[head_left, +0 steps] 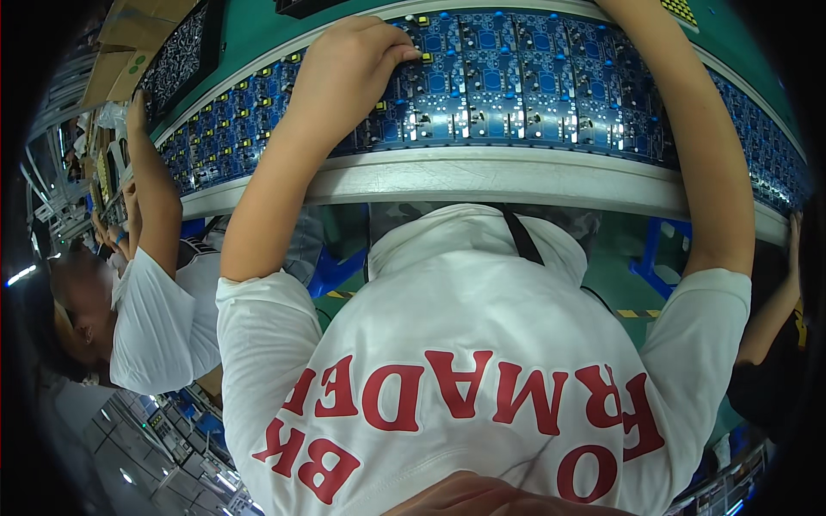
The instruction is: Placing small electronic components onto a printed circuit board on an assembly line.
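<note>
My left hand [360, 67] reaches over a row of blue circuit boards [482, 84], its thumb and fingers pinched together. The fingertips meet at a small yellow component [426, 58] on one board; how firmly they grip it cannot be made out. Another yellow component [422, 21] sits just beyond it. Boards to the left carry several yellow components, while those right of my left hand show mostly small silver, white and blue parts. My right forearm [697, 129] stretches across the boards toward the far side, and its hand lies past the upper edge of the picture.
A pale metal rail [516, 176] borders the boards on my side. At the far left stands a black tray [182, 56] of small loose parts, near cardboard [120, 52]. A yellow-dotted tray [680, 12] is at the far right. Co-workers sit on both sides, one in a white sleeve [163, 331].
</note>
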Demonstrator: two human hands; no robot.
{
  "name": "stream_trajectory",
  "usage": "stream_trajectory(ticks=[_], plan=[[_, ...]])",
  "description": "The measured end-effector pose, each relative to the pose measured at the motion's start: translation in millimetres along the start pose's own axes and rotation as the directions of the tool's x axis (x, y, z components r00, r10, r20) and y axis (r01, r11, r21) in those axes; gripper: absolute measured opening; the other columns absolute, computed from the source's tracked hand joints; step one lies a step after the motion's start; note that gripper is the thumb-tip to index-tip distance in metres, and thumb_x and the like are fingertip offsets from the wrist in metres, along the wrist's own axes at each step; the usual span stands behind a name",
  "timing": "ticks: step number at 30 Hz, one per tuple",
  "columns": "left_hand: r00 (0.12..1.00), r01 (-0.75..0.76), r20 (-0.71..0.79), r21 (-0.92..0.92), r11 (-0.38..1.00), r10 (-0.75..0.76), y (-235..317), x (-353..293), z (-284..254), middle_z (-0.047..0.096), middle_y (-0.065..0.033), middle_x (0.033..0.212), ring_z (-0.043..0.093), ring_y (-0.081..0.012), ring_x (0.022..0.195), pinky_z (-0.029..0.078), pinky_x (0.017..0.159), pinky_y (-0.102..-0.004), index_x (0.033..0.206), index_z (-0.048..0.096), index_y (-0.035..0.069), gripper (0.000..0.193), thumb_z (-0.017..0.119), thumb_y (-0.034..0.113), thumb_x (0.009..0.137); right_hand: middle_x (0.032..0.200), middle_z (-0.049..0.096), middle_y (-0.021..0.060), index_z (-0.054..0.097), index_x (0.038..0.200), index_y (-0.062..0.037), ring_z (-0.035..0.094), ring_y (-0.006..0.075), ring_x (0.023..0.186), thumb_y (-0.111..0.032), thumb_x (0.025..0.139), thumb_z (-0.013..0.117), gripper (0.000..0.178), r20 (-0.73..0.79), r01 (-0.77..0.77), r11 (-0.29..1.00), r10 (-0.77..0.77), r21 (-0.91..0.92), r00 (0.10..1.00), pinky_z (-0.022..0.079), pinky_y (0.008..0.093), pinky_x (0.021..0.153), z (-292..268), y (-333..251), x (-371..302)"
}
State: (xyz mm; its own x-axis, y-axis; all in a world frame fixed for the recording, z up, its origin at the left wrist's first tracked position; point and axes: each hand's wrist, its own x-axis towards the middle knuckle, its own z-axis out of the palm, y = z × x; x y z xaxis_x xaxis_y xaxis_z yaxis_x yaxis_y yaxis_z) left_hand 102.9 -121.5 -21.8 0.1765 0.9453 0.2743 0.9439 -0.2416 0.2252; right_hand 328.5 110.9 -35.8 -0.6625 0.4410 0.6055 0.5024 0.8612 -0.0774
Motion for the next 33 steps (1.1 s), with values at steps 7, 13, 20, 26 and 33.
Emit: stream_trajectory(ticks=[7,13,20,26,33], plan=[[0.999,-0.007,-0.037,0.096,0.995,0.011,13.5,-2.1,-1.8,0.072,-0.0118,0.088,0.068,-0.0329,0.083,0.054,0.076,-0.0415,0.093,0.077,0.003,0.016,0.074,0.019,0.090,0.092,0.069,0.0156,0.074,0.088,-0.0021,0.064,0.0352,0.097,-0.014,0.084,0.068,0.014,0.008,-0.008,0.999,0.008,0.053,1.000,0.051,0.0455,0.090,0.1,2.4,-0.5],[0.998,-0.066,0.008,0.127,0.990,0.065,12.0,1.8,-5.0,0.072,-0.0118,0.085,0.068,-0.0331,0.082,0.054,0.076,-0.0425,0.090,0.077,0.003,0.015,0.075,0.018,0.089,0.091,0.070,0.0190,0.073,0.090,0.0009,0.066,0.0374,0.092,-0.011,0.084,0.068,0.014,0.061,-0.050,0.984,0.040,0.173,0.997,0.052,0.0446,0.086,-3.4,9.3,1.9],[0.994,-0.098,0.058,0.166,0.981,0.089,15.7,4.8,-9.6,0.072,-0.0122,0.087,0.068,-0.0323,0.085,0.054,0.079,-0.0408,0.090,0.077,0.003,0.018,0.075,0.021,0.089,0.088,0.071,0.0174,0.073,0.094,0.0022,0.068,0.0317,0.085,-0.011,0.088,0.071,0.015,0.048,-0.190,0.920,0.185,0.342,0.982,0.054,0.0388,0.080,-19.5,-4.1,-0.1],[0.918,0.366,-0.058,-0.262,0.893,-0.393,-17.5,41.7,-42.7,0.071,-0.0204,0.080,0.070,-0.0331,0.074,0.053,0.068,-0.0418,0.092,0.074,-0.003,0.027,0.076,0.023,0.089,0.088,0.070,0.0127,0.074,0.097,-0.0003,0.066,0.0255,0.086,-0.013,0.089,0.073,0.015,0.126,-0.238,0.816,0.202,0.527,0.971,0.052,0.0351,0.079,-55.0,-86.1,-13.5],[0.945,0.307,0.024,0.284,0.908,-0.327,-109.9,88.9,-39.5,0.073,-0.0216,0.086,0.070,-0.0388,0.086,0.056,0.077,-0.0456,0.090,0.076,-0.001,0.024,0.078,0.021,0.081,0.095,0.070,0.0072,0.077,0.093,-0.0076,0.061,0.0285,0.098,-0.020,0.088,0.074,0.014,0.340,-0.075,0.845,-0.130,0.529,0.931,0.049,0.0419,0.090,-39.7,-148.7,-46.7]])
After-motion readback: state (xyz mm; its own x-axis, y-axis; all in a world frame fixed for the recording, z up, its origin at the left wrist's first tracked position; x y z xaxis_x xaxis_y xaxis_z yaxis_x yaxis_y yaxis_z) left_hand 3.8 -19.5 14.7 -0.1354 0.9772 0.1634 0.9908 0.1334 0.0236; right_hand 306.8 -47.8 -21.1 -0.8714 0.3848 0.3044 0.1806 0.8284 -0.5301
